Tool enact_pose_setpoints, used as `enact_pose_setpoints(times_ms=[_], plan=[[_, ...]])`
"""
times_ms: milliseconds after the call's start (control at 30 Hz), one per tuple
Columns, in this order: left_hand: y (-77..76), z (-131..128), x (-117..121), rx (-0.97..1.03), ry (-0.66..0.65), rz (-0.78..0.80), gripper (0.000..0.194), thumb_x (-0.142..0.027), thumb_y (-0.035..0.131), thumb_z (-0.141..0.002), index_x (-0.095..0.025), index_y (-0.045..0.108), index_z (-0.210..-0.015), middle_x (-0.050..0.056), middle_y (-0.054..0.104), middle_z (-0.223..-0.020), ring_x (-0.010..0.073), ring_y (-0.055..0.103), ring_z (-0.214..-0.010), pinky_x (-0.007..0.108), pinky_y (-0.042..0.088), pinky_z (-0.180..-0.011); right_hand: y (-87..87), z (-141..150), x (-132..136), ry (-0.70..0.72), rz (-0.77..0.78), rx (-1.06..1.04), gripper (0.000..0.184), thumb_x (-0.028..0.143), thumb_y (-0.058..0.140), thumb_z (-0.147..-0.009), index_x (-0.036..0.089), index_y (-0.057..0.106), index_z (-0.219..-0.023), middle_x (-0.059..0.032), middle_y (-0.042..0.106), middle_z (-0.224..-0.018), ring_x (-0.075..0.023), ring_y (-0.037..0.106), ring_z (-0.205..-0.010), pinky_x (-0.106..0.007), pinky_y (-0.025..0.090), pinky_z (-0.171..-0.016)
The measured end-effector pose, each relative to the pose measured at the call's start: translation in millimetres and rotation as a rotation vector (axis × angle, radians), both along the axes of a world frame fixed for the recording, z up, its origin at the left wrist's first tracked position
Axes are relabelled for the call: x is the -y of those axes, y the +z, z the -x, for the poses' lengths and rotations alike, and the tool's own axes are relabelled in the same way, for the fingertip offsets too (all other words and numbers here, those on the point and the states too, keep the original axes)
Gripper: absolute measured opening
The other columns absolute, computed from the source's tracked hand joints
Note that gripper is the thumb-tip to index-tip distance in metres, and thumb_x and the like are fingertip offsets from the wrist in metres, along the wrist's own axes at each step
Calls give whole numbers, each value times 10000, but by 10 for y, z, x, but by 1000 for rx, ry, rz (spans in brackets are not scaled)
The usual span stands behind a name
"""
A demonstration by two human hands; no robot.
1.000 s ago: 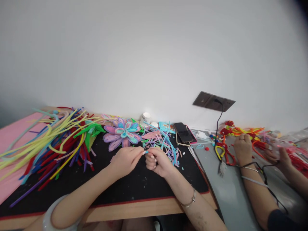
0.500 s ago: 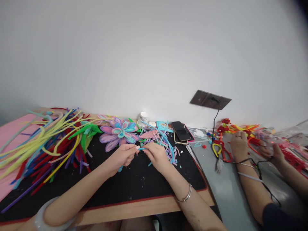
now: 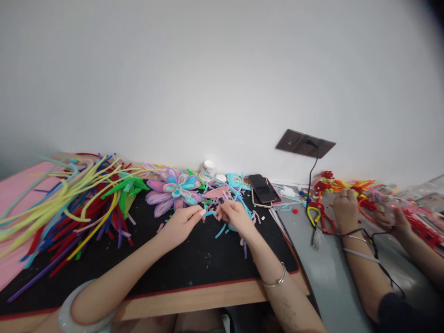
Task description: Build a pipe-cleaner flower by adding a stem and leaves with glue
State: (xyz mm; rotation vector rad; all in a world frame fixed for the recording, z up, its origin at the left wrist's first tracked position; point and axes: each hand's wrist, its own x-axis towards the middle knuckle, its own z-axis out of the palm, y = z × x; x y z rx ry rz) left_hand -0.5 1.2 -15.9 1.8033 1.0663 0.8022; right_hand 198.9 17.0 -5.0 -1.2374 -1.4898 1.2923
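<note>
A short light-blue pipe cleaner sticks out to the right from the fingertips of my left hand, which is pinched closed on it. Its free end comes close to the fingertips of my right hand. The right fingers are curled in together, and what they hold, if anything, is hidden. Behind the left hand lies a large flower of purple, pink and blue pipe cleaners. Cut pieces of pink, purple and blue pipe cleaner are piled behind and under the right hand.
Long pipe cleaners in many colours cover the left of the black mat. A paper cup and phone stand near the wall. At right, another person's hands work beside yellow-handled and red-handled tools and a black cable.
My right hand has moved right and its fingers have come away from the left hand's. The left hand has shifted slightly right, and more of the blue pipe cleaner shows between them.
</note>
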Motion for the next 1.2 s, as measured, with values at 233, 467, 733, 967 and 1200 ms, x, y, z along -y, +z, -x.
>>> enact_pose_setpoints(times_ms=[233, 467, 733, 967, 1200], plan=[[5, -52, -2, 465, -140, 674, 368, -519, 430, -866, -166, 522, -915, -77, 350, -622, 56, 194, -462, 180, 209, -443, 195, -408, -166, -382, -355, 360, 169, 319, 505, -821, 176, 575, -763, -5, 595, -671, -149, 502, -615, -256, 369, -602], [43, -56, 57, 408, -228, 660, 333, -489, 553, -809, -166, 515, -881, -85, 304, -609, 59, 167, -477, 187, 133, -434, 146, 24, 79, 313, -185, 399, 278, 250, 465, -850, 170, 522, -591, 43, 482, -530, -92, 414, -502, -213, 304, -501], [58, 8, 21, 340, -317, 615, 424, -575, 544, -800, -152, 517, -780, -97, 271, -536, 58, 136, -466, 224, 93, -440, 186, -69, 107, 162, -180, 300, 195, 194, 501, -782, 164, 576, -605, 51, 462, -490, -84, 362, -442, -212, 259, -458], [132, 80, 41, 291, -451, 725, 395, -535, 590, -785, -153, 519, -712, -99, 261, -482, 61, 113, -461, 230, 64, -435, 250, -108, 382, 137, -396, 425, 249, 209, 524, -833, 178, 533, -586, 31, 485, -547, -106, 426, -526, -235, 310, -533], [170, 136, -29, 156, -405, 477, 395, -526, 496, -841, -160, 533, -698, -80, 325, -475, 69, 223, -440, 217, 164, -448, 164, -205, 465, -1, -308, 320, 232, 217, 536, -822, 183, 552, -593, 5, 559, -572, -120, 474, -534, -245, 340, -539]])
